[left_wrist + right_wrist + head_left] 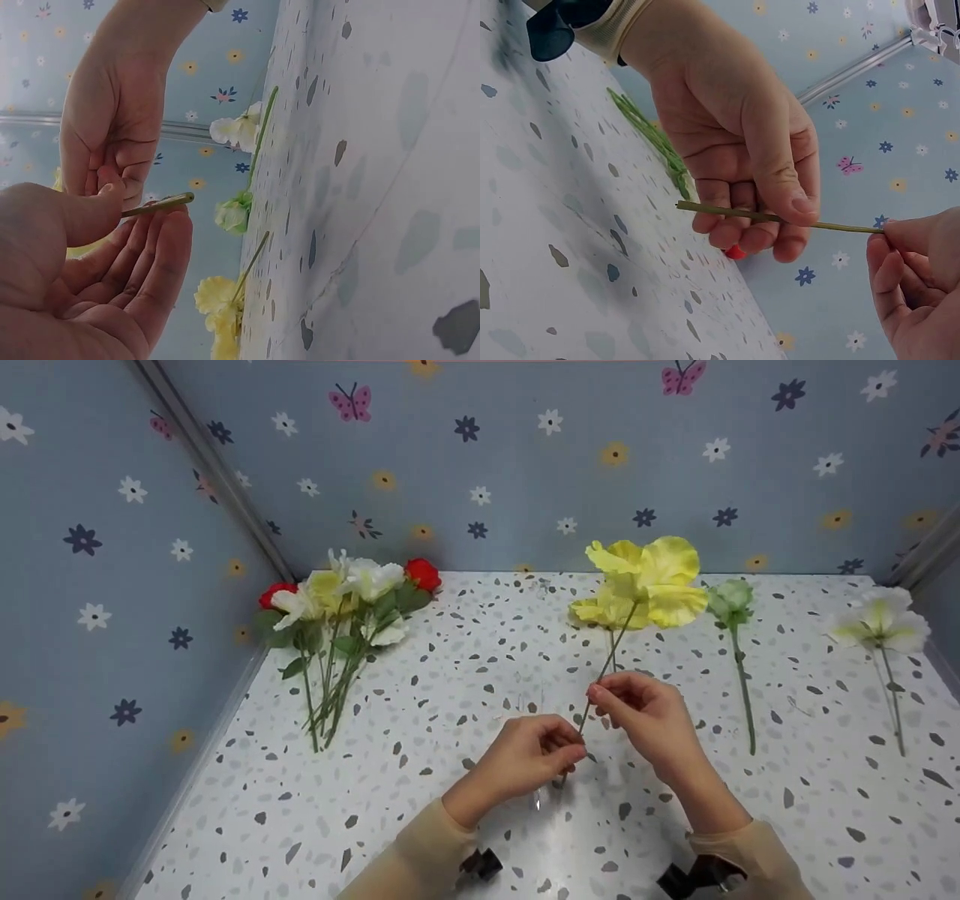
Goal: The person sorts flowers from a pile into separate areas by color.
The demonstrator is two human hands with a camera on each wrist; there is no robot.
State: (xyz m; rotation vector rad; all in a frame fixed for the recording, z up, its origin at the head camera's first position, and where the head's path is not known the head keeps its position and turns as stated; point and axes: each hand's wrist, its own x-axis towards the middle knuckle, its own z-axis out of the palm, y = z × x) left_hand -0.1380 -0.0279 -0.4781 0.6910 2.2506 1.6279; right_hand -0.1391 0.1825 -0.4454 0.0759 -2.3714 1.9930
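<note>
Blue wallpaper printed with flowers and butterflies closes in a speckled white counter (465, 660) on three sides. Above it our left hand (529, 754) pinches the lower end of the yellow flower's stem (600, 675), and our right hand (649, 716) pinches the same stem a little higher, so the yellow flower (649, 581) is lifted clear, its bloom just beyond our fingers. We judge this the handling step, with the stem gripped in both hands; any further move calls for a steady two-point grip, since the stem is thin and the bloom heavy. Far to the left of our left hand lies a bunch of red and white flowers (345, 607). Right of our right hand lie a pale green flower (731, 604) and, farther off, a white flower (881, 622). The right wrist view shows the thumb (780, 161) clamping the stem against curled fingers. The left wrist view shows a second yellow flower (217, 300) lying on the counter.
</note>
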